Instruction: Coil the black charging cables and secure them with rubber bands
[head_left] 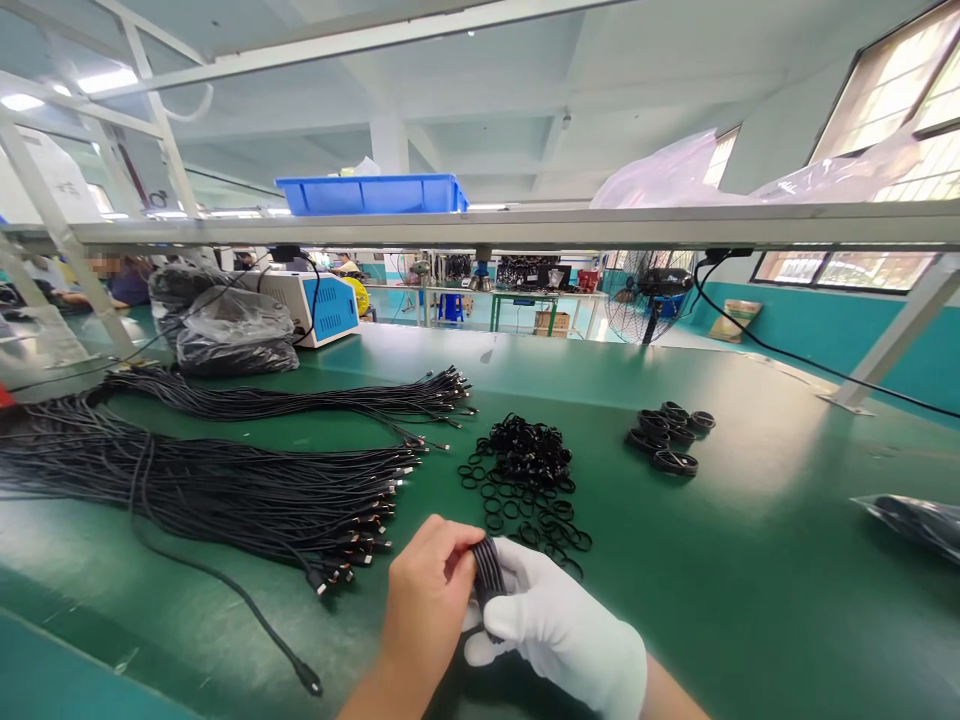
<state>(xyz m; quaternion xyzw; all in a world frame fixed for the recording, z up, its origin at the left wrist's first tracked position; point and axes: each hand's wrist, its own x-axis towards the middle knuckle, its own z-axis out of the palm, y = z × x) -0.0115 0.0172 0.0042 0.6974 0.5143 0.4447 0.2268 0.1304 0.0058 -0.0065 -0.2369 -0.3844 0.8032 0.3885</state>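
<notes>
Between my two hands is a black cable (488, 572) wound into a tight coil, near the front of the green table. My bare left hand (429, 590) pinches the coil's left side with thumb and fingers. On the right, my white-gloved right hand (555, 625) grips the same coil, thumb across its front. Just beyond them lies a pile of small black rings (529, 455), with looser ones spread toward my hands. To the left, a thick bundle of black cables (262, 490) has its plugs pointing right, and one single cable (232, 590) trails off toward the front.
A second cable bundle (300, 402) lies behind the first. Several coiled cables (667, 435) sit at right, near a clear plastic bag (915, 520). A blue-and-white machine (326, 308) and bagged black items (236, 330) stand at back left. Overhead, a shelf (525, 228) carries a blue tray (375, 195).
</notes>
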